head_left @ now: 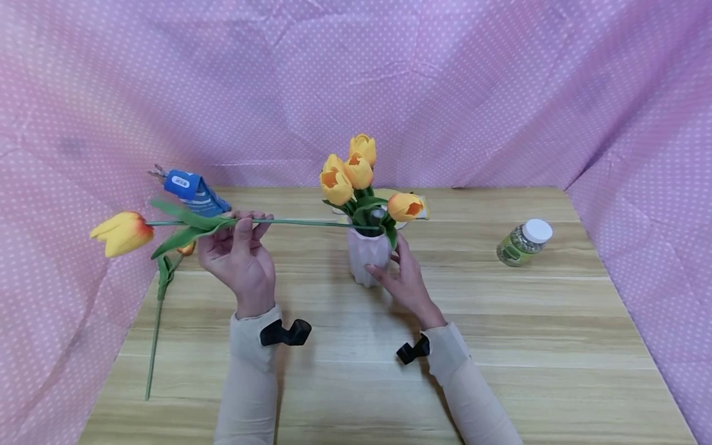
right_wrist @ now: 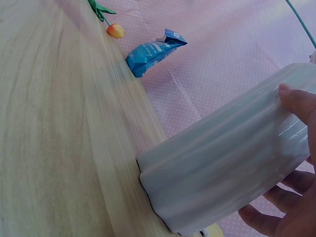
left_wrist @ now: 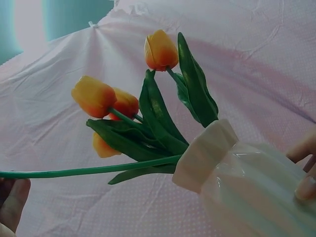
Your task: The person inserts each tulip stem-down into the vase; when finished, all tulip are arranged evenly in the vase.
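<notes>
My left hand [head_left: 245, 266] pinches the green stem of a yellow-orange artificial tulip [head_left: 122, 233], held nearly level with its bloom to the left. The stem's other end reaches the mouth of a pale ribbed vase [head_left: 360, 259]; whether it is inside I cannot tell. Several orange tulips [head_left: 358, 170] stand in the vase, one leaning right. My right hand [head_left: 408, 281] grips the vase from the right, thumb in front. In the right wrist view, that thumb lies on the vase [right_wrist: 222, 158], which stands on the table.
Another tulip [head_left: 161, 278] lies along the table's left side, near a blue packet [head_left: 197, 193]. A white-lidded jar [head_left: 523, 242] stands on the right. Something yellow and white [head_left: 419, 207] lies partly hidden behind the vase. Pink dotted cloth [head_left: 473, 93] hangs around the wooden table [head_left: 556, 371].
</notes>
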{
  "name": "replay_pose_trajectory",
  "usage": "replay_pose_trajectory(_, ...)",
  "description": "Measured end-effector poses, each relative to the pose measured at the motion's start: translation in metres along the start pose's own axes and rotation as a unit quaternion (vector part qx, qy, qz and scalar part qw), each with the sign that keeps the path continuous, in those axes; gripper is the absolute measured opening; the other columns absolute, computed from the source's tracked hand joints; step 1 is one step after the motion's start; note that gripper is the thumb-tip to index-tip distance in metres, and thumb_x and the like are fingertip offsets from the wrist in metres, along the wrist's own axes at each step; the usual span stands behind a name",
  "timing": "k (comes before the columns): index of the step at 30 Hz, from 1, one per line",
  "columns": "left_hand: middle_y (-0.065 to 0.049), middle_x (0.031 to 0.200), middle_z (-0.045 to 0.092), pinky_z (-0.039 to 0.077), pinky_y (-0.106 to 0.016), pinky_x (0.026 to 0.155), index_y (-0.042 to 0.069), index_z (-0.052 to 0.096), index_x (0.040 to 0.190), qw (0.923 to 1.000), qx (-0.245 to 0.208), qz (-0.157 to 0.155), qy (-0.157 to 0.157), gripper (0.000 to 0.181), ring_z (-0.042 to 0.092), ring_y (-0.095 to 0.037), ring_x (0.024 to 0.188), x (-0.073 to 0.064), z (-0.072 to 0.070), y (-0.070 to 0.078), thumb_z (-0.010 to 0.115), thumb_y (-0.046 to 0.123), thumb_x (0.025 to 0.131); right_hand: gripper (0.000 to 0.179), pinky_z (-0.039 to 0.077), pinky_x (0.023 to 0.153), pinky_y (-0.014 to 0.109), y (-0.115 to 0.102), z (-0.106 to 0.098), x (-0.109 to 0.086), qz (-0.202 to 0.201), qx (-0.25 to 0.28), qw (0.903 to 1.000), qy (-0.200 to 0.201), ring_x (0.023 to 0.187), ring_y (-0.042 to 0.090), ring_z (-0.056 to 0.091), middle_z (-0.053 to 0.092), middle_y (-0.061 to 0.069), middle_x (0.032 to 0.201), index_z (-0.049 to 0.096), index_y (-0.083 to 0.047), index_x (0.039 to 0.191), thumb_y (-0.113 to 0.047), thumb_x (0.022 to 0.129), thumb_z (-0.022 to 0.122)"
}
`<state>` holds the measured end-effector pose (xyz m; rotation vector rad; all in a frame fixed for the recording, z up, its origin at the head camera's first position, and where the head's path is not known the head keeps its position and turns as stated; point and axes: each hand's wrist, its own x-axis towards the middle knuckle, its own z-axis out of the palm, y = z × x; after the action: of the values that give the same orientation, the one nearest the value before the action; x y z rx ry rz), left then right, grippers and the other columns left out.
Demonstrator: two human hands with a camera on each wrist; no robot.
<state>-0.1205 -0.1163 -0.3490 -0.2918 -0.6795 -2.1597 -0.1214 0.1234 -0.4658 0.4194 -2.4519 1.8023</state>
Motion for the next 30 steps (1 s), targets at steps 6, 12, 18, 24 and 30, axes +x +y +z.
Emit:
replay_pose_trajectory(6, -0.023, 0.077, 0.072, 0.065, -0.047, 0.068, -0.014, 0.061, 0.089, 0.9998, 0.006, 0.017, -0.012, 0.018, 0.073, -0.032, 0.066, -0.005, 0.0, 0.003, 0.074, -0.018, 0.077, 0.08, 0.046, 0.112, 0.058, -0.002, 0.0, 0.0, 0.002, 0.002, 1.0, -0.004, 0.142, 0.03, 0.046, 0.045, 0.006, 0.155, 0.027, -0.022, 0.155, -0.02, 0.091, 0.075)
replay_pose_trajectory(12, -0.023, 0.075, 0.071, 0.065, -0.047, 0.067, -0.016, 0.061, 0.087, 0.9994, 0.008, 0.021, -0.027, 0.019, 0.073, -0.032, 0.066, -0.009, 0.0, 0.002, 0.076, -0.018, 0.075, 0.082, 0.045, 0.114, 0.056, -0.002, 0.0, 0.0, 0.006, 0.004, 1.0, -0.005, 0.143, 0.029, 0.044, 0.044, 0.008, 0.156, 0.025, -0.026, 0.156, -0.021, 0.091, 0.075)
replay_pose_trajectory(18, -0.024, 0.077, 0.072, 0.065, -0.045, 0.068, -0.016, 0.063, 0.084, 0.9958, 0.013, 0.04, -0.081, 0.017, 0.073, -0.034, 0.068, -0.015, 0.006, 0.003, 0.076, -0.02, 0.074, 0.083, 0.046, 0.113, 0.056, 0.0, 0.001, 0.001, -0.004, 0.0, 1.0, 0.001, 0.143, 0.03, 0.045, 0.045, 0.01, 0.156, 0.027, -0.022, 0.156, -0.018, 0.09, 0.076)
replay_pose_trajectory(24, -0.023, 0.079, 0.074, 0.066, -0.044, 0.068, -0.016, 0.066, 0.084, 0.9936, 0.034, 0.033, -0.103, 0.014, 0.074, -0.033, 0.069, -0.017, 0.012, 0.0, 0.077, -0.017, 0.075, 0.08, 0.045, 0.113, 0.058, 0.0, 0.0, 0.001, 0.003, 0.001, 1.0, -0.002, 0.143, 0.032, 0.045, 0.045, 0.01, 0.155, 0.028, -0.021, 0.155, -0.02, 0.09, 0.076)
replay_pose_trajectory(30, -0.019, 0.079, 0.075, 0.066, -0.041, 0.069, -0.016, 0.067, 0.085, 0.9892, 0.08, 0.026, -0.12, 0.016, 0.074, -0.03, 0.069, -0.016, 0.019, -0.003, 0.079, -0.011, 0.076, 0.08, 0.045, 0.114, 0.057, -0.002, 0.0, 0.0, 0.008, -0.003, 0.9999, -0.008, 0.144, 0.032, 0.044, 0.044, 0.009, 0.156, 0.026, -0.022, 0.155, -0.023, 0.091, 0.075)
